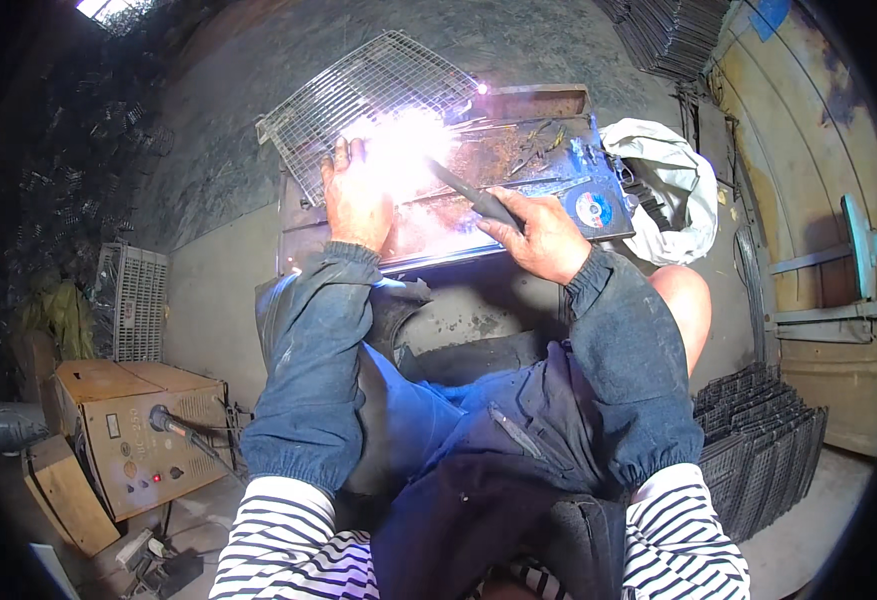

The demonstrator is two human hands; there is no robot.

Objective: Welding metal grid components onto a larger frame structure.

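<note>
A bright welding arc (398, 150) glares over the near edge of a wire grid (378, 75), which leans across a rusty metal worktable (508, 150). My right hand (548, 235) is wrapped round the dark handle of an electrode holder (476, 198), whose tip points left into the glare. At the grid's near edge, beside the arc, my left hand (358, 205) has its bent fingers on the wires. The glare washes out its thumb side and the spot being welded. Dark sleeve covers reach both wrists.
A blue-labelled grinding disc (592, 209) lies on the table's right corner, beside a white sack (693, 190). A welding machine (148, 435) stands at lower left, near a white plastic crate (141, 300). Stacked dark wire grids (758, 450) are at lower right, with more (668, 35) at upper right.
</note>
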